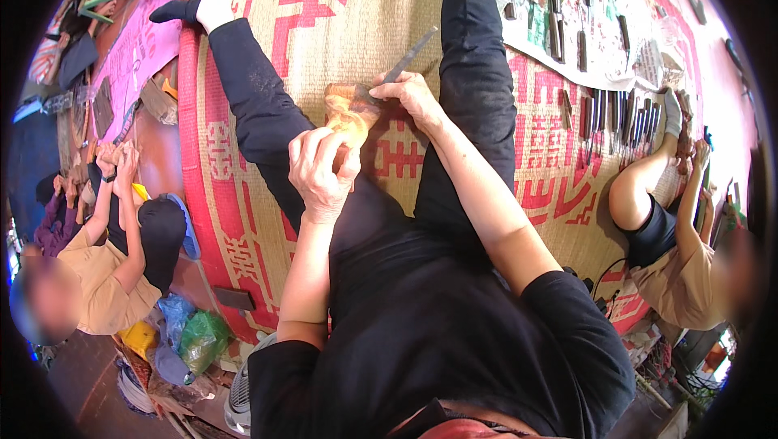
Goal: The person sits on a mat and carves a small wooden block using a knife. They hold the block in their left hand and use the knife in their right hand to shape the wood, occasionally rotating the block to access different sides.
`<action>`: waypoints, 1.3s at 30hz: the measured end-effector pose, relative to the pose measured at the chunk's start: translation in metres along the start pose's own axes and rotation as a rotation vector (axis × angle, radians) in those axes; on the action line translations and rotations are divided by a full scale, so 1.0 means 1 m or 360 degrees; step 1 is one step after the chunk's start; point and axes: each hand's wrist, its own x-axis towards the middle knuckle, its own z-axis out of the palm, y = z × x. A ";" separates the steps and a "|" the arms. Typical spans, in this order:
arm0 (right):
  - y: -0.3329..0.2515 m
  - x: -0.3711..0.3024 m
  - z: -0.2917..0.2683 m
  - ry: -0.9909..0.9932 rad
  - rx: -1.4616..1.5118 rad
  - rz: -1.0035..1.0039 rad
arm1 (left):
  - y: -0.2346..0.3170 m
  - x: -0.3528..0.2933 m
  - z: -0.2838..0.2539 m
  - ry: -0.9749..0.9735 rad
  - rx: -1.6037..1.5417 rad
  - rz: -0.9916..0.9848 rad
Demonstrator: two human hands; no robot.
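Head view: wood (350, 108) between hands (322, 170) (412, 100) (left's clasp on it, right's pinch on tool (412, 53))

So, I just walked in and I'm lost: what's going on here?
Someone seated on a red-and-straw mat holds a shaped wooden piece in the left hand and a slim metal tool in the right hand, close by the wood; I can't tell whether they touch. Many handled tools lie to the right, with other people nearby on both sides.
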 end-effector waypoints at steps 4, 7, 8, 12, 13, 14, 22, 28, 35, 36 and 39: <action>0.011 0.012 -0.014 0.0082 -0.0233 0.0190 | 0.000 0.000 -0.002 -0.0014 -0.0041 0.0055; 0.013 0.010 -0.013 -0.0033 0.0129 0.0195 | -0.009 -0.002 -0.006 0.0011 -0.0081 0.0015; 0.011 0.008 -0.011 -0.0064 0.0115 0.0197 | -0.011 -0.001 -0.008 0.0014 -0.0113 -0.0003; 0.009 0.009 -0.011 -0.0069 0.0020 0.0298 | -0.015 -0.002 -0.009 -0.0013 -0.0118 0.0022; 0.009 0.010 -0.012 -0.0045 -0.0014 0.0346 | -0.015 -0.002 -0.009 -0.0020 -0.0112 0.0051; 0.009 0.010 -0.013 -0.0045 -0.0018 0.0335 | -0.015 -0.002 -0.009 -0.0027 -0.0106 0.0081; 0.009 0.007 -0.009 -0.0162 -0.0058 0.0247 | -0.020 -0.006 -0.011 0.0009 -0.0151 0.0008; 0.005 0.004 -0.010 -0.0076 -0.0024 0.0284 | -0.022 -0.004 -0.008 0.0012 -0.0177 0.0071; 0.003 0.002 -0.008 -0.0189 -0.0064 0.0212 | -0.022 -0.005 -0.010 0.0048 -0.0173 0.0036; 0.000 0.001 -0.009 -0.0160 -0.0083 0.0225 | -0.022 -0.005 -0.008 0.0054 -0.0167 0.0043; 0.001 0.003 -0.010 -0.0111 -0.0055 0.0220 | -0.024 -0.003 -0.007 0.0067 -0.0180 0.0046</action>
